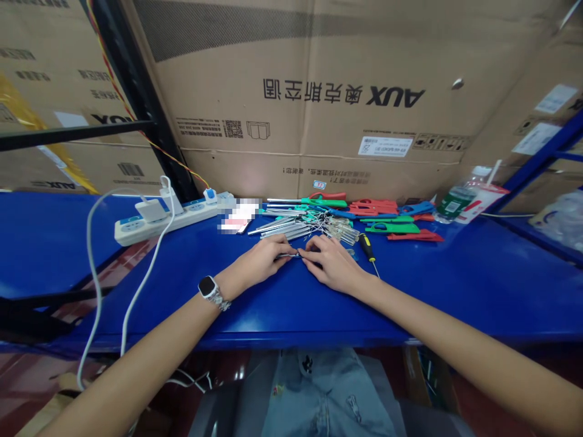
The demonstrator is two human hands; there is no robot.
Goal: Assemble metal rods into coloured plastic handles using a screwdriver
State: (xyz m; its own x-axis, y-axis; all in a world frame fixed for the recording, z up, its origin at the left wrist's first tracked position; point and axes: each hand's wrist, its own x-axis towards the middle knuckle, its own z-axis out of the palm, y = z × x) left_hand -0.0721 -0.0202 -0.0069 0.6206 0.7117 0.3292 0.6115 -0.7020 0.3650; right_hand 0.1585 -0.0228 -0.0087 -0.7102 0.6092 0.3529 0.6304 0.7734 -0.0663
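Observation:
My left hand [269, 258], wearing a watch [210, 289] at the wrist, is closed on a thin metal rod [288, 255]. My right hand [331, 261] meets it from the other side, thumb and fingertips pinched at the rod's right end, where a small dark part shows. The fingers hide most of that piece. Just beyond both hands lies a pile of silver metal tubes [285, 229] with green ends, thin wires [325, 220] and clear plastic parts [345, 232]. A yellow and black screwdriver [366, 247] rests right of my right hand.
Red plastic casings [373, 207] and green casings [394, 227] lie at the back right, near a green-labelled bottle [455, 203] and a cup [483, 200]. A white power strip [186, 213] with cables stands left on the blue table [437, 291]. Cardboard boxes [319, 133] wall the back.

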